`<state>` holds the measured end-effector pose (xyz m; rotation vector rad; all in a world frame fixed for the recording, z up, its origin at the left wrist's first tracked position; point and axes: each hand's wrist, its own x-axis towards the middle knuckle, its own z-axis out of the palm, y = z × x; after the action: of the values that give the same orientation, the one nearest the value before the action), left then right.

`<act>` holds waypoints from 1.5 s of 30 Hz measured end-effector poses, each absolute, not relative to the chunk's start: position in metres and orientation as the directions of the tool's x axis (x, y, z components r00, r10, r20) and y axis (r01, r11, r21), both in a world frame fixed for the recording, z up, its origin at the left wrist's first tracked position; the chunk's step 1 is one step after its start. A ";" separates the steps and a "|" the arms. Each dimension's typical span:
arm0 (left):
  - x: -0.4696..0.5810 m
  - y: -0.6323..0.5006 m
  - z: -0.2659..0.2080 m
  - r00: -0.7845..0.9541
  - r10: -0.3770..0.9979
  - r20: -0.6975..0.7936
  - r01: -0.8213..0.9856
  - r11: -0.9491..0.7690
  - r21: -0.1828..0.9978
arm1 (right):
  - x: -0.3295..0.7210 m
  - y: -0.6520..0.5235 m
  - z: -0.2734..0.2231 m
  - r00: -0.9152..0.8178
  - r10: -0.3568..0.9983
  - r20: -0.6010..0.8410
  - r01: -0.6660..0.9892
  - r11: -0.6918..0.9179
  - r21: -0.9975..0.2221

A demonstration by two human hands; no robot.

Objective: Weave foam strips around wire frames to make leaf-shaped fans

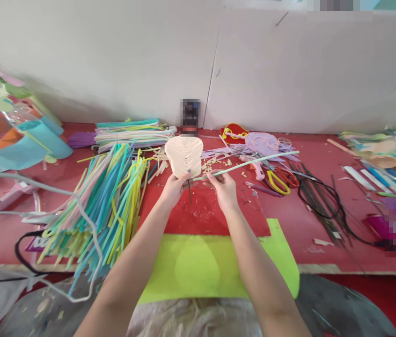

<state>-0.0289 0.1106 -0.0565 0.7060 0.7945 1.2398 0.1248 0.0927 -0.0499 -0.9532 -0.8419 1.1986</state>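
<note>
My left hand (174, 188) is closed, pinching the lower end of a cream, ribbed, leaf-shaped piece (184, 155). It looks built from rows of pipe cleaners and stands upright, facing me. A thin dark stem (190, 193) pokes down below it. Between the thumb and fingers of my right hand (224, 188) is a pale green pipe cleaner (261, 163), slanting up to the right. Its near end lies close to the base of the leaf shape; whether they touch I cannot tell. Beneath both hands lies a red mat (203, 215) with cream scraps just beyond it.
Bundles of coloured pipe cleaners (103, 196) spread at left, near a white cable (94, 234) and a glue gun (11, 194). To the right are yellow-handled scissors (278, 182), a pink glue gun (259, 171), dark stem wires (319, 206) and a black cable (341, 206). Green felt (198, 267) overhangs the front edge.
</note>
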 end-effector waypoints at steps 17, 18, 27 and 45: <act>-0.020 0.105 -0.057 0.210 0.968 -0.139 -0.449 0.221 0.866 | 0.122 0.094 -0.056 0.176 0.984 -0.038 -0.321 0.021 -0.947; -0.020 0.105 -0.056 0.208 0.968 -0.140 -0.447 0.221 0.867 | 0.122 0.094 -0.056 0.176 0.984 -0.041 -0.326 0.019 -0.945; -0.016 0.103 -0.053 0.213 0.966 -0.147 -0.438 0.229 0.870 | 0.124 0.094 -0.056 0.170 0.985 -0.042 -0.289 0.009 -0.957; -0.011 0.102 -0.064 0.213 0.965 -0.151 -0.503 0.241 0.830 | 0.131 0.093 -0.053 0.223 0.973 0.058 -0.188 0.101 -0.977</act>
<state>-0.0109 0.1021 -0.0638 0.7332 0.7788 1.1561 0.1315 0.0933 -0.0525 -1.1013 -0.9440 1.0797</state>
